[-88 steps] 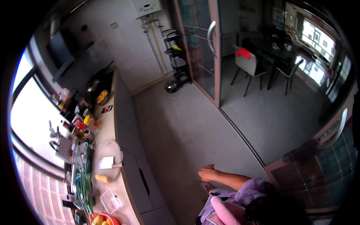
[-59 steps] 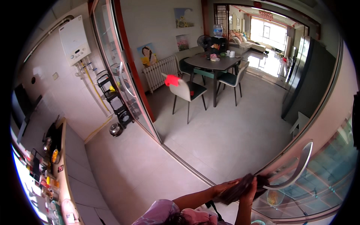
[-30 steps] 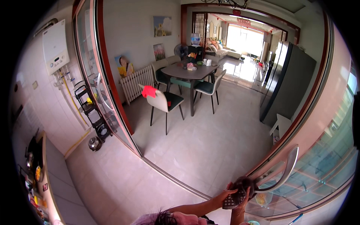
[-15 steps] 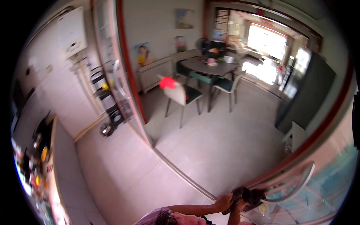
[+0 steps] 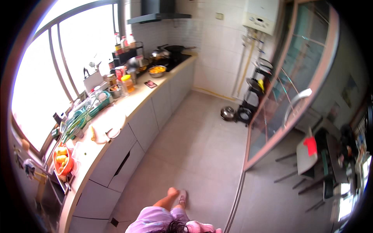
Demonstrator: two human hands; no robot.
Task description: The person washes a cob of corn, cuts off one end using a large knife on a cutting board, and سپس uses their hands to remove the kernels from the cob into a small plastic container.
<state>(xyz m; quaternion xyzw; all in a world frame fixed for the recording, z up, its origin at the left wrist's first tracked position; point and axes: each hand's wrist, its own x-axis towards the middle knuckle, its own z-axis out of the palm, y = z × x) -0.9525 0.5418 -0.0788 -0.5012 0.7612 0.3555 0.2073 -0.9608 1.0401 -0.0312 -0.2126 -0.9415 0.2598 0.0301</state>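
My left hand [image 5: 172,192] hangs over the tiled floor beside my pink shoe [image 5: 182,198], loosely closed; anything inside is too small to make out. My right hand is out of sight. To my left runs the counter [image 5: 80,179], bearing an orange basket of round yellow fruit [image 5: 63,167], long green onions [image 5: 77,120], a yellow elongated item [image 5: 92,134] on a pale round board [image 5: 110,122], jars [image 5: 128,82], a metal bowl of orange food [image 5: 157,72] and pans [image 5: 175,49] on the dark hob.
A glass sliding door [image 5: 274,108] and its floor track border the right side. Beyond are a chair with a red cloth [image 5: 309,145] and a dark table. A black rack [image 5: 250,101] and steel pot [image 5: 228,113] stand by the far wall, below a white boiler [image 5: 259,17].
My view has swung left from the dining area to the counter. My left hand has left the dark cloth and door handle; my right hand has dropped out of view.
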